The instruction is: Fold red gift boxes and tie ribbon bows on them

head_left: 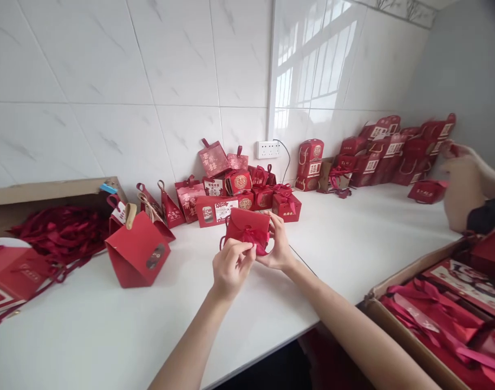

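A small red gift box (247, 221) with a flap is raised just above the white table, its front turned toward me. A bright red ribbon bow (251, 236) sits across the front, and a dark red cord hangs at the left side. My left hand (231, 265) pinches the ribbon low on the front, thumb and forefinger together. Around the box's right side, my right hand (278, 244) grips it with the thumb below and the fingers at the upper edge. The back of the box is hidden.
Several finished-looking red boxes (264, 197) stand by the wall. A house-shaped box (137, 252) and a carton of dark red ribbon (60, 230) are at left. At right are stacked boxes (388, 154), another person's arm (467, 179), and an open carton (414, 265).
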{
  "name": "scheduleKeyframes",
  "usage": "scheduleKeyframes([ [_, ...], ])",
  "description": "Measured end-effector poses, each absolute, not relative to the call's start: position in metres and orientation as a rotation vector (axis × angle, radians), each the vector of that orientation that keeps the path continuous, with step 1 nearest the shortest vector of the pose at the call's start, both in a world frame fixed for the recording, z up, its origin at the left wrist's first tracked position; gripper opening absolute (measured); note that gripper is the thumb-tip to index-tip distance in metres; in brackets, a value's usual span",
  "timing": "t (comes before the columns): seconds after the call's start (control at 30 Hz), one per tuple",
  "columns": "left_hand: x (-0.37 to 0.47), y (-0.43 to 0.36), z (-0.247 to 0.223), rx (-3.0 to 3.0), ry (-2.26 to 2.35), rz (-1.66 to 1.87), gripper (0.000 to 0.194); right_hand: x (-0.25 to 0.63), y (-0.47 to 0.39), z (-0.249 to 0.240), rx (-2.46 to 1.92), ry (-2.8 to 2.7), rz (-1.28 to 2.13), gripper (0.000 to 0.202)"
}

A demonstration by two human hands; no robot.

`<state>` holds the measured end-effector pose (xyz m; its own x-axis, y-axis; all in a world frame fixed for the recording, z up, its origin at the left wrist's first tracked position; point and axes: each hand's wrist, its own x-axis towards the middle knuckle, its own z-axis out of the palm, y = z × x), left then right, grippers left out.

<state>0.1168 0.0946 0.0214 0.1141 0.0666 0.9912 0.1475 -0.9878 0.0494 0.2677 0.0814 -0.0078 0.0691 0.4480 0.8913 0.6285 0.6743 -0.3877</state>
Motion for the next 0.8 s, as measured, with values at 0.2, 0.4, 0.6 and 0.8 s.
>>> scheduleKeyframes([
  [0.2, 0.114, 0.090, 0.030, -2.178, -0.104, -1.976, 0.013, 0.266, 0.080, -0.006, -0.807, -1.577, -0.221, 0.092],
  [0.4, 0.111, 0.081, 0.041, -2.083, -0.034, -1.872, 0.009, 0.262, 0.077, -0.003, -0.725, -1.535, -0.259, 0.090],
  [0.6, 0.108, 0.074, 0.046, -2.102, 0.015, -1.856, 0.007, 0.262, 0.074, 0.001, -0.724, -1.526, -0.319, 0.089],
  [0.8, 0.107, 0.071, 0.050, -2.110, 0.027, -1.872, 0.011, 0.262, 0.072, 0.004, -0.737, -1.518, -0.374, 0.094],
])
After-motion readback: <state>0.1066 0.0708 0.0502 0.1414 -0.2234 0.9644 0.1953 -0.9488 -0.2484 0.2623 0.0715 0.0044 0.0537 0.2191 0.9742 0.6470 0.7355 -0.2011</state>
